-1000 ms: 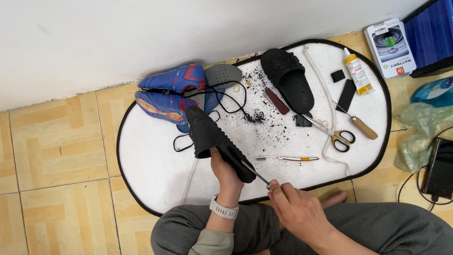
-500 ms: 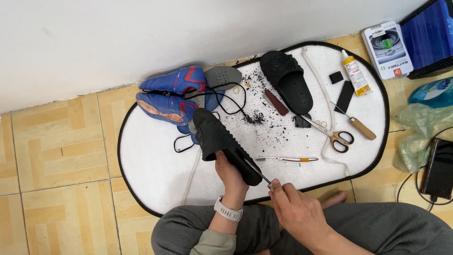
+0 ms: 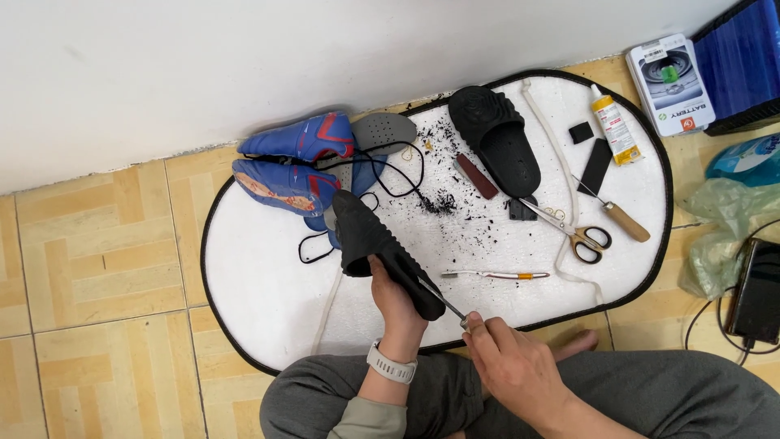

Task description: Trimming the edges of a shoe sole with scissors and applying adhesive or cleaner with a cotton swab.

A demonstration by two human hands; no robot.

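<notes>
My left hand (image 3: 396, 299) grips a black slide sandal (image 3: 375, 245) from beneath, holding it tilted above the white oval mat (image 3: 260, 284). My right hand (image 3: 508, 363) pinches a thin metal tool (image 3: 441, 302) whose tip meets the sandal's near end. A white watch sits on my left wrist. The matching black sandal (image 3: 496, 138) lies on the mat's far side, with black crumbs scattered beside it.
Blue shoes (image 3: 296, 158) with loose black laces and a grey insole lie at the mat's far left. Scissors (image 3: 575, 232), a wooden-handled awl (image 3: 621, 215), a glue bottle (image 3: 613, 122), a small brush (image 3: 496, 275) and a white cord rest on the mat. A box, bags and cables sit right.
The sandal has dropped slightly toward me and tilted, and my right hand with the thin tool stays at its near end.
</notes>
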